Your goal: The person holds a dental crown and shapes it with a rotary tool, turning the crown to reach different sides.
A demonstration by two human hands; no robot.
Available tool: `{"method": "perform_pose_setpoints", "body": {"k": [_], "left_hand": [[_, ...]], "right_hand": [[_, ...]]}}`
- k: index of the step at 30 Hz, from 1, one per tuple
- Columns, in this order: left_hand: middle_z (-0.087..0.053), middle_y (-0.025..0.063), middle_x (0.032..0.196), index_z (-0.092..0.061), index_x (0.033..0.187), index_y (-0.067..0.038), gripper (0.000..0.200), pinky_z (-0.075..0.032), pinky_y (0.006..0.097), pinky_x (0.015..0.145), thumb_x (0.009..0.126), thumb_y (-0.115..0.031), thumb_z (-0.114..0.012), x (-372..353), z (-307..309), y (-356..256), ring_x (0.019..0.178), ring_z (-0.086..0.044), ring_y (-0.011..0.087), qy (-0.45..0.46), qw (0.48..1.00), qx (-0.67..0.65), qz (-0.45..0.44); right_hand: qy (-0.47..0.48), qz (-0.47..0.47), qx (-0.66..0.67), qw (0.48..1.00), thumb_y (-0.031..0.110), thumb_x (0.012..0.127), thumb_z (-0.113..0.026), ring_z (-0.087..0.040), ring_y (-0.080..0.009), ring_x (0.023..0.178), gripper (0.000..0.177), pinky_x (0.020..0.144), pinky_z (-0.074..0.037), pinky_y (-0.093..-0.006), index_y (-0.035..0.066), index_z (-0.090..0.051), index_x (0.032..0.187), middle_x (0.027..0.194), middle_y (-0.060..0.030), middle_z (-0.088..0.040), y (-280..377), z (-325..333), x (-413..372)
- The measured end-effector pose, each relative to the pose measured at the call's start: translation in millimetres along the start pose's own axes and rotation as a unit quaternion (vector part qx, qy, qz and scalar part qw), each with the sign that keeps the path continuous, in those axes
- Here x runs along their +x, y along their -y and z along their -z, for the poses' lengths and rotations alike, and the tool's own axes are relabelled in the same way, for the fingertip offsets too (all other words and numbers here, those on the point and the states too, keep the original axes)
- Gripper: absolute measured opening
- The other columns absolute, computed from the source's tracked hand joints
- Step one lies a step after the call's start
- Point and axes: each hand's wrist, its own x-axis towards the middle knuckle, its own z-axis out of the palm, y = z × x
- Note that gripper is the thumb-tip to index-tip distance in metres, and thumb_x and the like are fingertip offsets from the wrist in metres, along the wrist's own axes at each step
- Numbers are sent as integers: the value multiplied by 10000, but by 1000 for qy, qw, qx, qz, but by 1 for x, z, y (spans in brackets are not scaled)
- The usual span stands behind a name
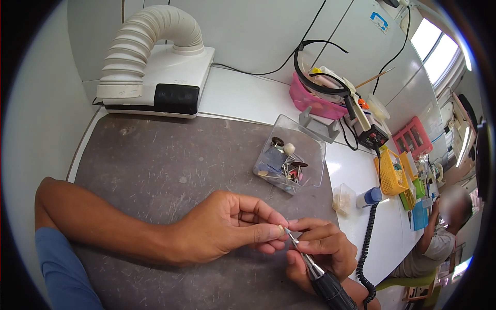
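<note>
My left hand (227,227) is closed, pinching a small yellowish piece (280,228) between thumb and forefinger; its exact kind is too small to make out. My right hand (325,248) wraps round a rotary handpiece (326,284) with a black body and a silver nose. The handpiece's thin bit (290,235) points up and left, with its pale tip at or very near the small piece. Both hands meet above a scratched dark mat (170,170). Behind them stands a clear plastic box (313,178) holding several rotary bits and discs.
A white dust-extractor unit (170,64) with a ribbed hose stands at the back left. Right of the mat are a small clear tub (343,200), a blue-capped bottle (370,197) and the coiled cord (365,253). Another person (434,243) sits at the far right.
</note>
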Motion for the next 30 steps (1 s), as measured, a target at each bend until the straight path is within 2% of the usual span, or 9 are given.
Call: {"method": "perform_pose_setpoints", "body": {"k": [6, 9, 13, 15, 28, 30], "left_hand": [[-650, 135, 976, -566, 1057, 67, 247, -532, 227, 791, 891, -112, -605, 0, 0, 1, 858, -638, 134, 2, 1000, 9, -2], [-640, 135, 972, -561, 1062, 55, 213, -524, 245, 816, 901, -82, -582, 0, 1, -1, 914, -638, 158, 9, 1000, 4, 11], [-639, 126, 968, -562, 1063, 53, 217, -522, 243, 816, 900, -89, -585, 0, 2, 2, 908, -634, 151, 16, 1000, 3, 11], [-638, 122, 970, -562, 1064, 50, 219, -520, 243, 817, 900, -93, -587, 0, 3, 1, 905, -632, 146, 19, 1000, 9, 11], [-640, 118, 971, -566, 1059, 50, 219, -517, 239, 822, 896, -94, -593, -1, 2, 1, 897, -632, 140, 29, 1000, 8, 8], [-648, 114, 962, -575, 1049, 60, 244, -518, 212, 775, 888, -119, -612, 0, 2, 2, 835, -625, 117, 19, 1000, 5, -1]], "right_hand": [[-14, 15, 9, 1000, -64, 665, -710, -651, -291, 797, 293, 787, -537, -420, 3, -530, 887, 745, -126, -581, -3, -2, -2], [-14, 20, 5, 1000, -64, 661, -715, -652, -292, 793, 295, 778, -541, -420, 0, -533, 884, 739, -129, -581, -4, -2, -1], [-9, 23, 0, 1000, -64, 657, -721, -652, -298, 795, 303, 765, -544, -414, -3, -537, 889, 744, -132, -582, -4, -4, -1], [-43, 19, -6, 999, -49, 621, -781, -684, -302, 832, 296, 658, -561, -290, 24, -589, 833, 746, -124, -637, -3, -6, 1], [-27, 22, -16, 999, -48, 605, -787, -681, -285, 834, 298, 671, -555, -286, 27, -603, 829, 743, -104, -637, -1, -4, 1], [-31, 15, -12, 999, -48, 604, -787, -680, -285, 840, 300, 673, -555, -286, 26, -603, 829, 746, -104, -638, -2, -4, 0]]}}
